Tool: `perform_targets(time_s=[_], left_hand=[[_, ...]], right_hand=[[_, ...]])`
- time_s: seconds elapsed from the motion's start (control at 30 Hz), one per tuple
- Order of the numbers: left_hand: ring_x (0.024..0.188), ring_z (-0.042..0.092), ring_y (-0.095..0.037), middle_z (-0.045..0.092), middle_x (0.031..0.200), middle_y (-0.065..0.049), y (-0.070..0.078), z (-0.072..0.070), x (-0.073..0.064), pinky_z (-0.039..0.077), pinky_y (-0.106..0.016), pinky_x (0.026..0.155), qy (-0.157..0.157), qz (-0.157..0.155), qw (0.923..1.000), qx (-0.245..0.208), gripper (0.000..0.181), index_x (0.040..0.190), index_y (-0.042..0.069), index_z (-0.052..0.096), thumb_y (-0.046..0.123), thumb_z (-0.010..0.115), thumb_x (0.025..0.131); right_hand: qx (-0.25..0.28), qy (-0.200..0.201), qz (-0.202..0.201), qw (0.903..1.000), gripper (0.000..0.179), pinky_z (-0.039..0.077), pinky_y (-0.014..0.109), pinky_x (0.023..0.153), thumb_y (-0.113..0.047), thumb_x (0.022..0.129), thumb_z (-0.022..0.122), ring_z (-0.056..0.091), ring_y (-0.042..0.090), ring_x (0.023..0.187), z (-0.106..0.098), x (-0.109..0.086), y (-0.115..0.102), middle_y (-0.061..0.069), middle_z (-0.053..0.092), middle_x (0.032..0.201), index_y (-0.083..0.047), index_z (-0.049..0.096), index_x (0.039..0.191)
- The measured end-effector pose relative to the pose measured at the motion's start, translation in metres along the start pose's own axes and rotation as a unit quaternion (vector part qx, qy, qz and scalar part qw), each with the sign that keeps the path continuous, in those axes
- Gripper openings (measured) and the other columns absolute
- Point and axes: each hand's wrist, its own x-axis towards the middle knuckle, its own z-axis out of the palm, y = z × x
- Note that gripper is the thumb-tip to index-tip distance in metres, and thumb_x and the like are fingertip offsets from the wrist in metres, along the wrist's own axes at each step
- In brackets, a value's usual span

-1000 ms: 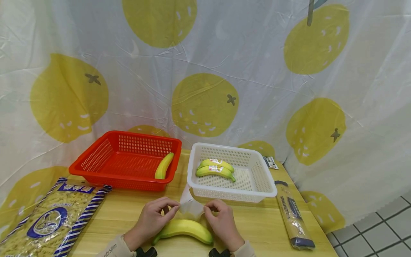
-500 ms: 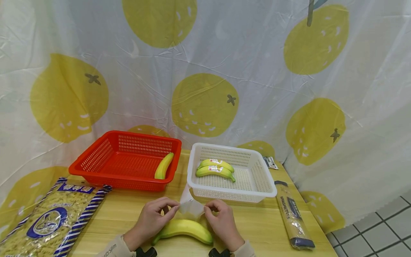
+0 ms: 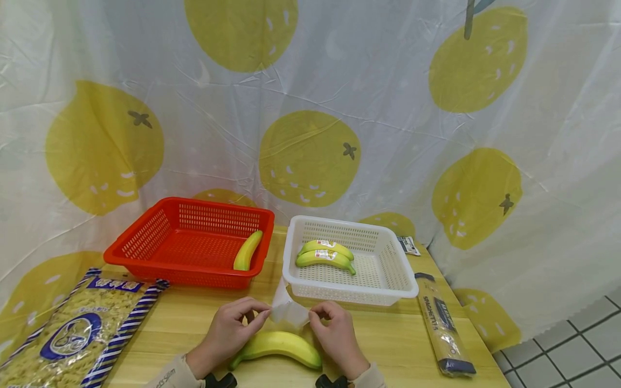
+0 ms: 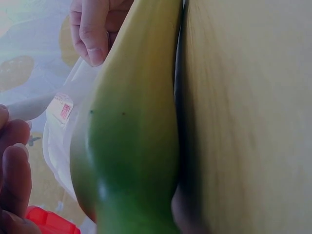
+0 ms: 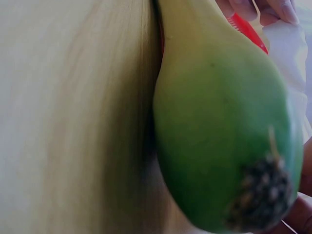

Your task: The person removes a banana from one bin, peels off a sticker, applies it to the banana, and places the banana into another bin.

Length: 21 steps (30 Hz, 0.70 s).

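A thin, translucent white sheet [image 3: 289,312] is stretched between the two hands. My left hand [image 3: 232,327] pinches its left edge between thumb and forefinger, and my right hand [image 3: 336,333] pinches the right edge. Just below the sheet a yellow-green banana [image 3: 278,343] lies across the table. In the left wrist view this banana [image 4: 131,122] fills the middle, and a small label [image 4: 62,108] with a red pattern shows near the sheet; whether it is stuck to it, I cannot tell. The right wrist view has the banana's dark tip [image 5: 265,195] up close.
At the back left stands a red basket [image 3: 194,277] with one banana [image 3: 248,250]. A white basket [image 3: 349,293] beside it holds two labelled bananas [image 3: 326,257]. A pasta bag [image 3: 82,328] lies at left, a spaghetti pack [image 3: 443,326] at right, near the table's edge.
The sheet's surface has shifted very slightly between the fingertips. Both hands stay in place, and the banana and baskets have not moved.
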Motion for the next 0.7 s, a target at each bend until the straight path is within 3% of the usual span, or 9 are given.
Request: perform_targets(time_s=[0.7], left_hand=[[0.061,0.054,0.001,0.07,0.082,0.01,-0.0032,-0.001,-0.0005,0.042,-0.011,0.052,0.007,-0.003,0.9999,-0.008,0.022,0.099,0.02,0.078,0.001,0.08,0.087]], right_hand=[[-0.016,-0.004,0.01,0.9998,0.018,0.056,0.025,0.072,-0.003,0.089,0.076,0.064,0.002,0.077,-0.0009,-0.0001,0.0003,-0.01,0.07,0.084,-0.02,0.073,0.084]])
